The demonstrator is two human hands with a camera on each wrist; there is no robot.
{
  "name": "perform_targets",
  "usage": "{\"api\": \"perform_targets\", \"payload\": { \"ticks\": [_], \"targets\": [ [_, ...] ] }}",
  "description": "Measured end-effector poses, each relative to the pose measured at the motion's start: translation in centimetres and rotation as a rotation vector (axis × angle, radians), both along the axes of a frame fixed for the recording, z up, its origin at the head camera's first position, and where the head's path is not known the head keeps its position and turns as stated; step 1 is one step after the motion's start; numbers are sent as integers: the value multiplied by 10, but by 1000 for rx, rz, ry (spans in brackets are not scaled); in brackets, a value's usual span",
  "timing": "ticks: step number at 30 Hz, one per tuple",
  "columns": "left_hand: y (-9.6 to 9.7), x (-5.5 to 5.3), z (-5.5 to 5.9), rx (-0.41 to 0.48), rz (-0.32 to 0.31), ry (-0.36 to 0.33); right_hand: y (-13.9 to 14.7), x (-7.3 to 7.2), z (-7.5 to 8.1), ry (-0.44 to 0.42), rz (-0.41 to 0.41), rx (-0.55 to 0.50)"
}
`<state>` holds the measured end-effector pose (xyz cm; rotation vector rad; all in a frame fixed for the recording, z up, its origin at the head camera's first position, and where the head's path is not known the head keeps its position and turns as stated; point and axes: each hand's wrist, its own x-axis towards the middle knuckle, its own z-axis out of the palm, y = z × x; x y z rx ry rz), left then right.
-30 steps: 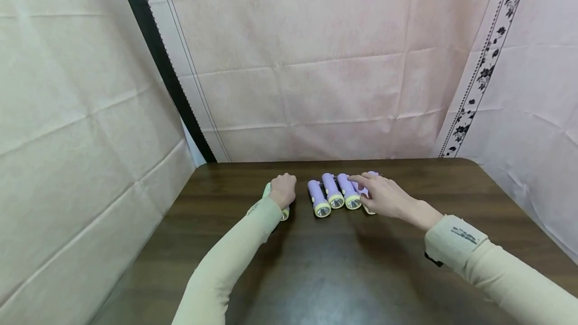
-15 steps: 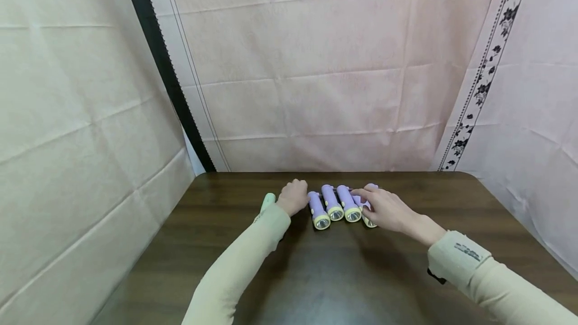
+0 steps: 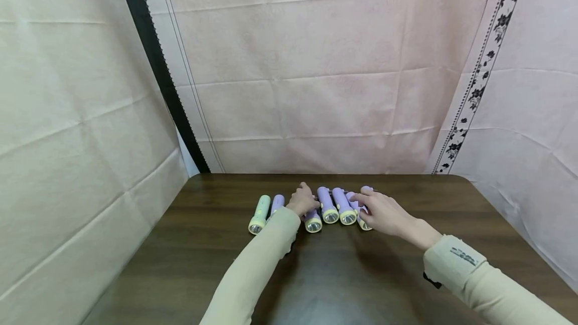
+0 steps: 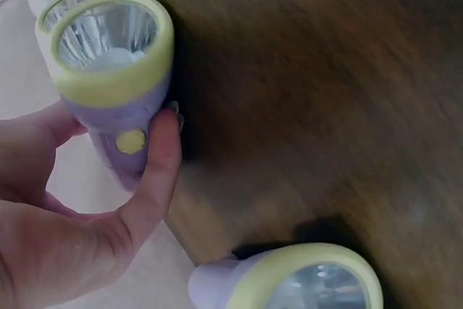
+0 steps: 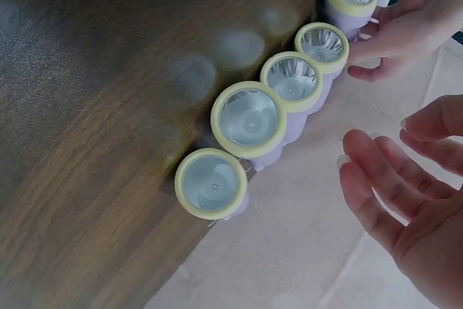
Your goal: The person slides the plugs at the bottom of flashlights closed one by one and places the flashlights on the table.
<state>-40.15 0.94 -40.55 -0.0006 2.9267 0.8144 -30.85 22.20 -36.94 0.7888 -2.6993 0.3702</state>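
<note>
Currently the left hand (image 3: 301,201) pinches a purple flashlight (image 4: 114,92); the right hand (image 3: 387,212) hangs relaxed near more flashlights (image 5: 249,121)

brown wood table (image 3: 180,275) | pale creased cloth (image 3: 289,39) | black floral border (image 3: 476,94)

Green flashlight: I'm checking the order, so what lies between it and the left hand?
In the head view, a purple flashlight, partly hidden by the left sleeve, lies between the green flashlight and the left hand.

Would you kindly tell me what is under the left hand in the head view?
A purple flashlight: its yellow-rimmed lens end shows past the left hand. Most of its handle cannot be seen there, because the hand covers it.
</note>
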Motion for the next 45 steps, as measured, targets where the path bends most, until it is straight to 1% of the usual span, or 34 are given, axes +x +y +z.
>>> {"api": "perform_targets", "payload": {
  "ticks": [3, 8, 11, 14, 17, 19, 21, 24, 27, 31, 33, 35, 40, 45],
  "targets": [
    [-2, 0, 4, 14, 9, 10, 1, -1, 0, 1, -9, 1],
    [-5, 1, 15, 3, -26, 50, 3, -3, 2, 28, -10, -7],
    [-6, 3, 22, 0, -35, 88, 3, -4, 1, 34, -5, -13],
    [-7, 7, 31, 9, -53, 142, 2, -6, 1, 35, 0, -19],
    [-9, 10, 42, 35, -109, 211, 1, -9, 3, 41, 6, -21],
    [-12, 12, 47, 44, -167, 274, 1, -10, 5, 40, 4, -20],
    [-15, 13, 51, 49, -229, 346, 1, -10, 7, 40, 4, -23],
    [-21, 14, 50, 58, -303, 463, 2, -11, 9, 37, -5, -31],
    [-25, 14, 43, 75, -353, 526, 2, -11, 8, 33, -12, -34],
    [-27, 15, 31, 63, -392, 526, 0, -11, 5, 24, -12, -29],
    [-29, 15, 27, 54, -393, 521, -2, -11, 4, 23, -5, -29],
    [-29, 15, 25, 52, -389, 523, -5, -11, 5, 24, 3, -33],
    [-29, 17, 27, 60, -389, 540, -10, -10, 7, 23, 19, -44],
    [-27, 20, 31, 75, -420, 535, -15, -10, 8, 5, 28, -42]
  ]
}}
